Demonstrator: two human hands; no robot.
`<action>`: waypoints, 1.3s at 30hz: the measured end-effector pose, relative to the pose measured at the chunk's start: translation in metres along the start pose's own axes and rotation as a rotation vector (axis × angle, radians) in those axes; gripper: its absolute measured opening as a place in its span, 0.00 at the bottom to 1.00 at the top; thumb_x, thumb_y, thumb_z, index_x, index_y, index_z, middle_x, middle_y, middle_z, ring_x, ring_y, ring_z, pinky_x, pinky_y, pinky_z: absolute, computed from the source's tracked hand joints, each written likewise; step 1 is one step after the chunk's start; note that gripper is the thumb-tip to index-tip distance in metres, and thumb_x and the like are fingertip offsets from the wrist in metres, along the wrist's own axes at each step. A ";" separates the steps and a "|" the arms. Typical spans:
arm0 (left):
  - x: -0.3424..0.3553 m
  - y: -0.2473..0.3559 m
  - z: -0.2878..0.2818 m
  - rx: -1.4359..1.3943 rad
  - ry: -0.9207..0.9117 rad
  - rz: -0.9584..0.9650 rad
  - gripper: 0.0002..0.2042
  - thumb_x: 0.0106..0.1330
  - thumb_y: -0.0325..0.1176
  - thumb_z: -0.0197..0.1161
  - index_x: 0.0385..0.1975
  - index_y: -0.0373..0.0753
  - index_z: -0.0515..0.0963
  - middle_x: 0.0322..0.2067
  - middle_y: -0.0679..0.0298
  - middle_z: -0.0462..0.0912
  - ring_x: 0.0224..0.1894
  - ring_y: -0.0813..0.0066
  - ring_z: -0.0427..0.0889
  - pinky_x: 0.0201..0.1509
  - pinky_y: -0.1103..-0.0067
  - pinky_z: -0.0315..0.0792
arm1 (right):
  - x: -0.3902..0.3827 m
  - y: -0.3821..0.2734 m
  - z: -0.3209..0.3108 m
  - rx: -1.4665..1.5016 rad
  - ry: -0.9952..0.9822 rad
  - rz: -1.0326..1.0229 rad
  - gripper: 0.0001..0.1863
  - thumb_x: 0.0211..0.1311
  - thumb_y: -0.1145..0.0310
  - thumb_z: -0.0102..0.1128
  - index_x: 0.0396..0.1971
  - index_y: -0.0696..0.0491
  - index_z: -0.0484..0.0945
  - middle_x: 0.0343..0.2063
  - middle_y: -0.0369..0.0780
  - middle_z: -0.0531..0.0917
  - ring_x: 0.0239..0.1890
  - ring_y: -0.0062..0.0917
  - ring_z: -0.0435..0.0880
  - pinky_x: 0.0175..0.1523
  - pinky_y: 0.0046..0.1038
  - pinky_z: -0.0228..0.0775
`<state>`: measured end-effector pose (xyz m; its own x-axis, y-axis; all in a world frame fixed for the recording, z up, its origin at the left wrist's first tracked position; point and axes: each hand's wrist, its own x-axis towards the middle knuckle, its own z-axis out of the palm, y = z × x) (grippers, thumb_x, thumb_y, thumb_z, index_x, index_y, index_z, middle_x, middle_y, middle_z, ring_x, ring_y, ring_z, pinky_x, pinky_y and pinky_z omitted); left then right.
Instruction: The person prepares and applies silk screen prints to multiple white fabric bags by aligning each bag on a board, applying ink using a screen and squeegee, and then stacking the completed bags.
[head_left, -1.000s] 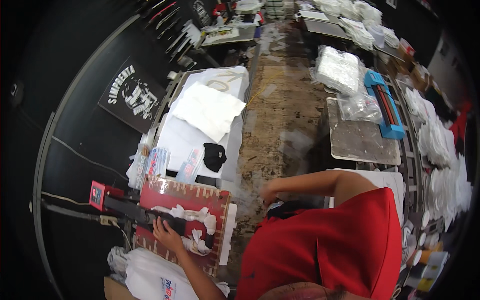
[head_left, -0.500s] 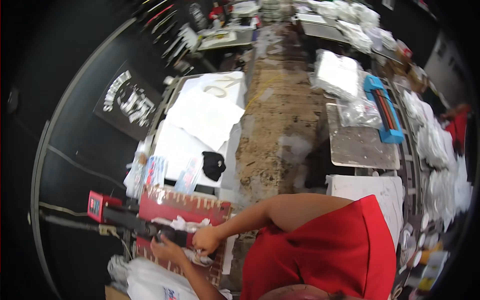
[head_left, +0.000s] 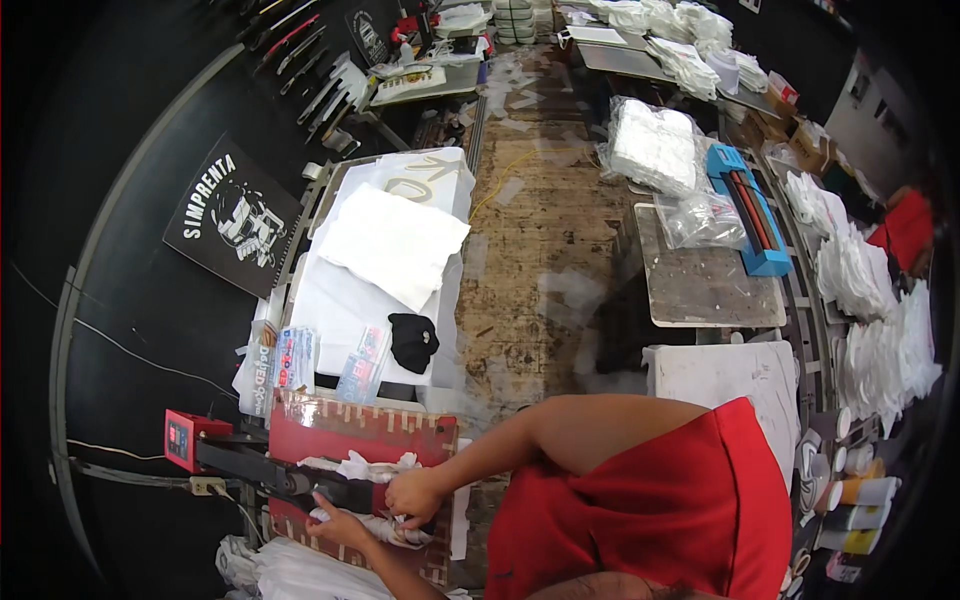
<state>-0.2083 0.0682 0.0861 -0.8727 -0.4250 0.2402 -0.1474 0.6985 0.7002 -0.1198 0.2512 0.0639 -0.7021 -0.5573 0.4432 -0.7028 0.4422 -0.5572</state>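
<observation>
a workshop, apparently for garment printing, shown by the heat press [head_left: 245, 463] near left, scuffed worktables [head_left: 710, 290] and heaps of white cloth [head_left: 885, 350] along the right.

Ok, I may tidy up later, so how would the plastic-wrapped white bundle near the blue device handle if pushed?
The plastic-wrapped white bundle may be slippery, given its shiny surface. Its broad, blocky shape suggests sliding rather than rolling.

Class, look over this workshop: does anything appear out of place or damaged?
Yes: pale scraps litter the stained wooden floor, looking untidy; also, the red board has ragged, tan-patched edges, suggesting wear.
</observation>
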 end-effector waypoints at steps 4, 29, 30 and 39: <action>0.004 0.000 0.004 0.002 0.015 -0.037 0.46 0.61 0.67 0.63 0.55 0.23 0.63 0.46 0.35 0.75 0.49 0.39 0.77 0.55 0.56 0.70 | 0.001 -0.001 -0.001 -0.027 -0.017 0.021 0.21 0.57 0.52 0.61 0.21 0.58 0.83 0.25 0.47 0.83 0.34 0.44 0.84 0.41 0.43 0.76; 0.049 0.013 -0.039 0.120 -0.358 -0.152 0.39 0.52 0.65 0.66 0.40 0.23 0.83 0.42 0.38 0.85 0.50 0.50 0.85 0.51 0.62 0.76 | 0.025 -0.059 -0.035 -0.342 -0.524 -0.004 0.34 0.53 0.34 0.61 0.23 0.58 0.83 0.23 0.48 0.84 0.28 0.41 0.86 0.37 0.43 0.79; 0.028 -0.017 -0.046 0.100 -0.319 -0.165 0.43 0.51 0.70 0.64 0.38 0.24 0.83 0.40 0.37 0.85 0.50 0.49 0.85 0.50 0.63 0.76 | 0.006 -0.091 -0.037 -0.274 -0.477 -0.024 0.35 0.54 0.34 0.60 0.26 0.58 0.84 0.26 0.49 0.85 0.31 0.42 0.86 0.39 0.43 0.78; -0.089 0.007 -0.160 -0.516 -0.567 -0.372 0.32 0.76 0.59 0.47 0.54 0.29 0.77 0.48 0.57 0.83 0.48 0.73 0.79 0.54 0.77 0.70 | 0.007 0.090 -0.128 0.298 0.566 0.433 0.13 0.54 0.74 0.61 0.42 0.54 0.81 0.39 0.44 0.83 0.43 0.38 0.84 0.51 0.33 0.77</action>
<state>-0.0571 0.0187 0.1777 -0.9309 -0.1256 -0.3429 -0.3603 0.1622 0.9186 -0.2023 0.3768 0.1066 -0.9155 0.1018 0.3892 -0.3478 0.2862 -0.8928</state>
